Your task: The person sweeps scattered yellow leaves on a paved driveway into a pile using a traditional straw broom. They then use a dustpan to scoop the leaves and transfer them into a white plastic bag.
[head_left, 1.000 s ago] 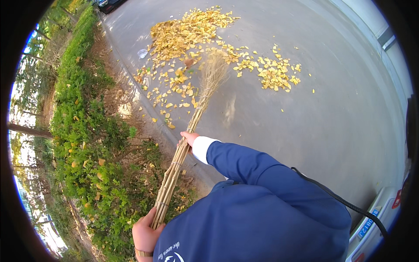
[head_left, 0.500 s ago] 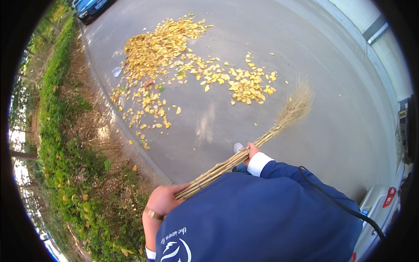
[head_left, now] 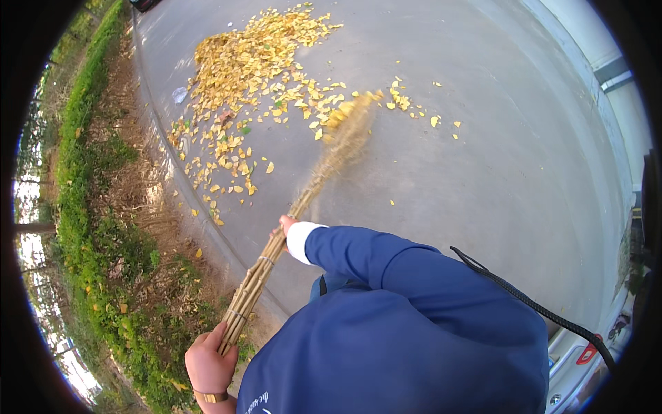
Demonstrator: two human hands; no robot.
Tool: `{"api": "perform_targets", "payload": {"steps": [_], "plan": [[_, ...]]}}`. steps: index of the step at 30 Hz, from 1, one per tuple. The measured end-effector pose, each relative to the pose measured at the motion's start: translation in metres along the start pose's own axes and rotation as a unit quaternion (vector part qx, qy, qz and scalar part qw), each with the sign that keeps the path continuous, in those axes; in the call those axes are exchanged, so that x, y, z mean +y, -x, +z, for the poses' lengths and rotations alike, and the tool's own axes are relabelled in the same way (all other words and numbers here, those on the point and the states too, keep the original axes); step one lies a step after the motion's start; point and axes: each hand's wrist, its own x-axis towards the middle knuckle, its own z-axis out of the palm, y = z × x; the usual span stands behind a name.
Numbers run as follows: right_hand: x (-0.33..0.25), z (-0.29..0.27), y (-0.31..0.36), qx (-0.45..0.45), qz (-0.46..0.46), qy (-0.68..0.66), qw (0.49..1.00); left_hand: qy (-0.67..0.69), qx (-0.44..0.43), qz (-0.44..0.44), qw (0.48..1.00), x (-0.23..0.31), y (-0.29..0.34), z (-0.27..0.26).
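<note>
Both hands grip a long broom [head_left: 249, 293] made of bundled straw-coloured stalks tied with thin bands. My left hand [head_left: 212, 362], with a gold-coloured watch or bracelet at the wrist, is closed round the butt of the handle at the lower left. Farther up the handle my right hand [head_left: 287, 225] is wrapped round the stalks, its arm stretched across in a blue sleeve with a white cuff. The blurred bristle head lies among yellow leaves [head_left: 343, 114] on the grey pavement. Beyond it, to the left, spreads a larger heap of yellow leaves [head_left: 241, 62].
A kerb [head_left: 181, 181] and a green hedge [head_left: 72, 200] run along the left. Near the heap lies a crumpled clear plastic piece [head_left: 180, 94]. Part of a silver vehicle [head_left: 576, 366] shows at the lower right; a dark car [head_left: 143, 4] is at the far top left.
The broom's bristles have swept leftward, pushing the right-hand patch of leaves toward the heap. My right hand moved left with the handle; my left hand shifted down and left.
</note>
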Motion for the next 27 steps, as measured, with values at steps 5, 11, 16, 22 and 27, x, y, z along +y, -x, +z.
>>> {"api": "perform_targets", "payload": {"steps": [5, 11, 16, 22, 27], "plan": [[-0.042, 0.056, 0.034, -0.131, -0.011, -0.05, 0.99, 0.034, 0.006, -0.07, 0.997, -0.003, 0.011, -0.002], [-0.06, 0.013, 0.074, -0.034, -0.052, -0.014, 0.998, 0.188, -0.072, -0.066, 0.977, -0.063, 0.003, 0.015], [-0.097, -0.096, 0.104, 0.035, -0.137, -0.164, 0.976, 0.25, -0.072, 0.073, 0.963, -0.043, -0.079, 0.044], [-0.164, -0.253, 0.124, 0.152, -0.247, -0.337, 0.896, 0.165, -0.158, 0.327, 0.917, 0.101, -0.202, 0.045], [-0.238, -0.384, 0.136, 0.23, -0.249, -0.429, 0.837, 0.068, -0.216, 0.441, 0.868, 0.254, -0.274, 0.066]]}}
